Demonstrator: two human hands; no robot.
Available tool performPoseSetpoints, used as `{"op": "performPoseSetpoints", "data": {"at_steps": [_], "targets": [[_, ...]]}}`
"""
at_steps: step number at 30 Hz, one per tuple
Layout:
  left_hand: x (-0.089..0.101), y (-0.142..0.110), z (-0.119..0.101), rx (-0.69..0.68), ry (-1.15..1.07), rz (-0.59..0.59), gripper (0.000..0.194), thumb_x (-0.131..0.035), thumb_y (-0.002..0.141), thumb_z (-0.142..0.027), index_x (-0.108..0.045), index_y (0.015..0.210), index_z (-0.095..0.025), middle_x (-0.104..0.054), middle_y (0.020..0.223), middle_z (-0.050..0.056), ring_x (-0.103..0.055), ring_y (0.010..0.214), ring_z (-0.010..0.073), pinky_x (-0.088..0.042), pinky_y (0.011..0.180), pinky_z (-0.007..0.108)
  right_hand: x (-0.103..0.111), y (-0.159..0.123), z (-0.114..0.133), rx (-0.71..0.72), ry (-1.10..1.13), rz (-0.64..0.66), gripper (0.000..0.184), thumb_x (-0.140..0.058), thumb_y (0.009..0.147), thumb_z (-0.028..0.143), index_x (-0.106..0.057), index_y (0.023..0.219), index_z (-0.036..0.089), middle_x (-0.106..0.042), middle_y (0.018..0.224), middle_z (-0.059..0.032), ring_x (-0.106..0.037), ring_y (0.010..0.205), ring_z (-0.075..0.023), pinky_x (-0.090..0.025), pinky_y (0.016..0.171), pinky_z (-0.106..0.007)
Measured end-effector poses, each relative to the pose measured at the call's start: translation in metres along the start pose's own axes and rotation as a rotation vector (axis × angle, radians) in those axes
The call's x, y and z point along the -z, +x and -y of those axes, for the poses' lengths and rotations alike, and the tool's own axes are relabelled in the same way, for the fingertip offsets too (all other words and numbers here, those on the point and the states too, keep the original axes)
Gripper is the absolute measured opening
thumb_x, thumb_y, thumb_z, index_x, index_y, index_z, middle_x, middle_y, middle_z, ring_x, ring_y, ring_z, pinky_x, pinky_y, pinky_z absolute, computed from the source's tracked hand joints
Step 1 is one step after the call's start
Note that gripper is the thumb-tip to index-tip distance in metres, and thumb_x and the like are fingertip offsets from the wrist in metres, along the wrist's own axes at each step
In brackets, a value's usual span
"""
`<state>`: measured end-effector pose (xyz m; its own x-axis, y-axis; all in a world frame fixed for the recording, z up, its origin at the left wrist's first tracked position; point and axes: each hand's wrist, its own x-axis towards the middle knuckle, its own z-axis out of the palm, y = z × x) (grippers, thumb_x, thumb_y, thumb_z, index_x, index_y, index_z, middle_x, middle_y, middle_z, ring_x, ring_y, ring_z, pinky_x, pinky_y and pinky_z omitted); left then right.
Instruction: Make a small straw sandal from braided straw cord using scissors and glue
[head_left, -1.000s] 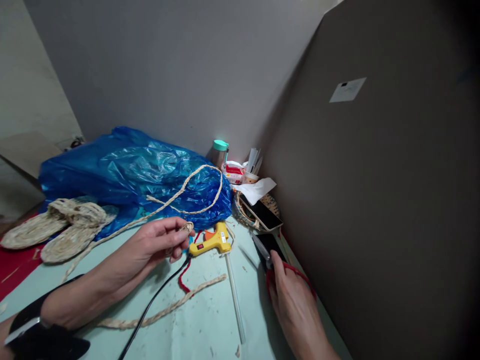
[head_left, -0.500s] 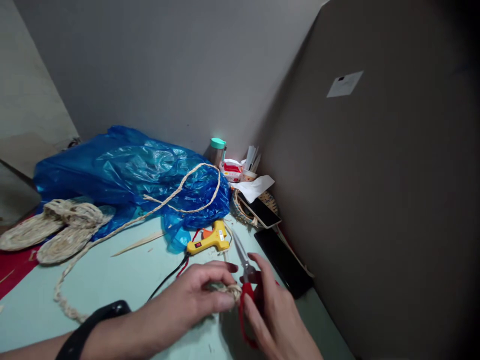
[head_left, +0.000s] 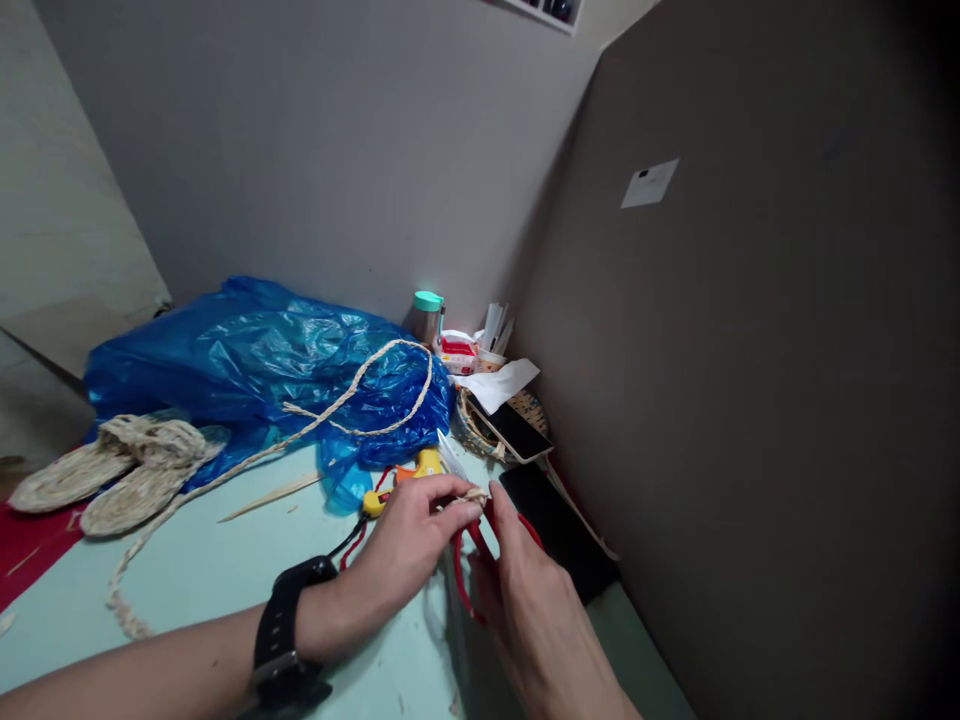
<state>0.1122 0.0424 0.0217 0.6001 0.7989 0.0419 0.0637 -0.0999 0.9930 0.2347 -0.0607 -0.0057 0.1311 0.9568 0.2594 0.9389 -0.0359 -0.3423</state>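
Observation:
My left hand [head_left: 420,535], with a black watch [head_left: 289,620] on its wrist, pinches a small piece of braided straw cord [head_left: 475,496] between thumb and fingers. Most of that piece is hidden by the fingers. Close beside it, my right hand [head_left: 525,580] is closed on red-handled scissors [head_left: 469,570], whose blades point away toward the basket. Whether the blades touch the cord I cannot tell. A yellow glue gun [head_left: 427,463] lies just beyond my left hand, partly covered by it.
Blue plastic bag [head_left: 262,350] at the back, a long straw rope [head_left: 300,430] across it. Woven straw slippers [head_left: 135,480] lie left. To the right are a basket [head_left: 469,430] with a phone [head_left: 517,432], a black tablet-like slab [head_left: 559,530] and a dark partition [head_left: 750,400].
Both hands have moved up and away from me, over part of the glue gun. The scissors moved along, their handles now spread further apart. The camera view has shifted slightly.

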Motion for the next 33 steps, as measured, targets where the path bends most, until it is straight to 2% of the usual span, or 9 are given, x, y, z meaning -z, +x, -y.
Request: {"op": "performPoseSetpoints", "data": {"at_steps": [3, 5, 8, 14, 19, 22, 24, 29, 33], "targets": [[0.007, 0.000, -0.006, 0.020, -0.023, -0.051, 0.015, -0.069, 0.074, -0.027, -0.076, 0.085, -0.019, -0.074, 0.100, 0.008, -0.062, 0.093, 0.0241, -0.045, 0.080, 0.032, 0.001, -0.006, -0.019, -0.009, -0.057, -0.096, 0.044, -0.037, 0.093, 0.015, -0.042, 0.137, 0.012, -0.064, 0.118, -0.0204, -0.068, 0.101, -0.0283, -0.057, 0.075, -0.036], [0.017, -0.007, -0.012, 0.057, -0.038, -0.078, 0.020, -0.070, 0.075, -0.031, -0.076, 0.088, -0.018, -0.073, 0.094, 0.007, -0.061, 0.082, 0.0217, -0.046, 0.071, 0.031, 0.000, -0.012, -0.037, -0.026, -0.121, -0.137, 0.040, -0.037, 0.095, 0.018, -0.045, 0.134, 0.012, -0.062, 0.120, -0.0206, -0.066, 0.104, -0.0284, -0.057, 0.079, -0.037], [0.035, -0.025, -0.017, 0.127, -0.073, -0.095, 0.021, -0.070, 0.077, -0.034, -0.077, 0.085, -0.017, -0.071, 0.076, 0.004, -0.055, 0.065, 0.0161, -0.044, 0.062, 0.028, -0.005, -0.020, -0.066, -0.023, -0.254, -0.172, 0.033, -0.038, 0.096, 0.021, -0.053, 0.123, 0.010, -0.065, 0.107, -0.0206, -0.066, 0.093, -0.0304, -0.056, 0.077, -0.044], [0.056, -0.055, -0.018, 0.189, -0.170, -0.092, 0.036, -0.067, 0.083, -0.029, -0.063, 0.118, -0.020, -0.070, 0.085, 0.002, -0.057, 0.067, 0.0133, -0.045, 0.060, 0.024, -0.022, -0.018, -0.101, 0.080, -0.348, -0.193, 0.029, -0.036, 0.092, 0.019, -0.059, 0.108, 0.012, -0.065, 0.092, -0.0164, -0.065, 0.083, -0.0305, -0.056, 0.074, -0.047], [0.063, -0.066, -0.022, 0.159, -0.285, -0.050, 0.018, -0.061, 0.090, -0.030, -0.057, 0.103, -0.019, -0.067, 0.084, 0.002, -0.061, 0.065, 0.0124, -0.049, 0.060, 0.025, -0.022, -0.010, -0.107, 0.091, -0.298, -0.183, 0.028, -0.039, 0.094, 0.028, -0.059, 0.109, 0.013, -0.066, 0.092, -0.0155, -0.067, 0.081, -0.0295, -0.057, 0.070, -0.044], [0.070, -0.068, -0.025, 0.165, -0.252, -0.034, 0.015, -0.062, 0.089, -0.029, -0.059, 0.097, -0.017, -0.066, 0.075, 0.001, -0.060, 0.061, 0.0116, -0.049, 0.058, 0.023, -0.010, -0.004, -0.093, 0.064, -0.252, -0.171, 0.027, -0.038, 0.096, 0.030, -0.058, 0.108, 0.016, -0.067, 0.097, -0.0151, -0.067, 0.084, -0.0293, -0.056, 0.072, -0.044], [0.074, -0.068, -0.027, 0.166, -0.208, -0.033, 0.014, -0.063, 0.088, -0.028, -0.063, 0.095, -0.016, -0.065, 0.068, 0.000, -0.059, 0.059, 0.0108, -0.048, 0.057, 0.022, 0.002, 0.001, -0.073, 0.095, -0.171, -0.221, 0.026, -0.041, 0.097, 0.034, -0.059, 0.107, 0.018, -0.068, 0.100, -0.0140, -0.067, 0.085, -0.0282, -0.056, 0.072, -0.042], [0.080, -0.066, -0.026, 0.137, -0.112, -0.064, 0.011, -0.066, 0.086, -0.027, -0.071, 0.089, -0.018, -0.066, 0.066, -0.001, -0.057, 0.055, 0.0083, -0.046, 0.053, 0.017, 0.028, 0.022, 0.002, 0.212, 0.325, -0.088, 0.024, -0.056, 0.095, 0.031, -0.057, 0.118, 0.027, -0.069, 0.104, -0.0017, -0.067, 0.087, -0.0139, -0.053, 0.076, -0.022], [0.081, -0.066, -0.020, 0.113, -0.111, -0.069, 0.012, -0.068, 0.084, -0.028, -0.071, 0.092, -0.020, -0.068, 0.077, -0.001, -0.060, 0.059, 0.0091, -0.050, 0.057, 0.018, 0.023, 0.037, 0.042, 0.329, 0.612, 0.040, 0.034, -0.060, 0.093, 0.024, -0.051, 0.125, 0.029, -0.067, 0.100, 0.0026, -0.064, 0.087, -0.0099, -0.050, 0.081, -0.018]]}}
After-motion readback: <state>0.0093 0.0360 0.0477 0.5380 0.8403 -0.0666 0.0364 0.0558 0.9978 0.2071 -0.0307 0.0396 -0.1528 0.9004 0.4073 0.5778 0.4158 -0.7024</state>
